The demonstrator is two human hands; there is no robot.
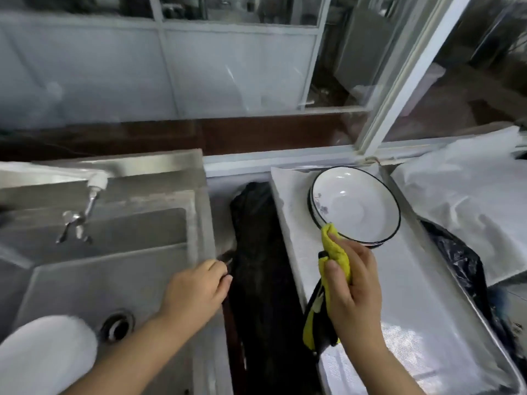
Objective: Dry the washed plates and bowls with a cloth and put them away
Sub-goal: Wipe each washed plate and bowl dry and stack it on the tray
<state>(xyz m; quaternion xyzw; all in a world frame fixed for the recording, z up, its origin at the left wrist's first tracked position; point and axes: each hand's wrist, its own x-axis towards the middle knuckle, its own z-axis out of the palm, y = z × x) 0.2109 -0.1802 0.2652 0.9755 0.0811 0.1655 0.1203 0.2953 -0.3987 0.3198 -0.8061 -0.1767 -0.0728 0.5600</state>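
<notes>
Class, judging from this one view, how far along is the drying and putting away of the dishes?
Done: several black-rimmed plates sit stacked on the covered counter. In hand: the right hand grips a yellow cloth touching the top plate's rim. Left: the left hand holds no dish; nothing visibly put away.

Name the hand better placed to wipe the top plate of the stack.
Right hand: it already grips the yellow cloth at the top plate's rim. The left hand rests over by the sink.

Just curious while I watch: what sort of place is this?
Probably a kitchen washing-up corner: a steel sink with a tap, stacked plates on a tray, and a yellow cloth.
</notes>
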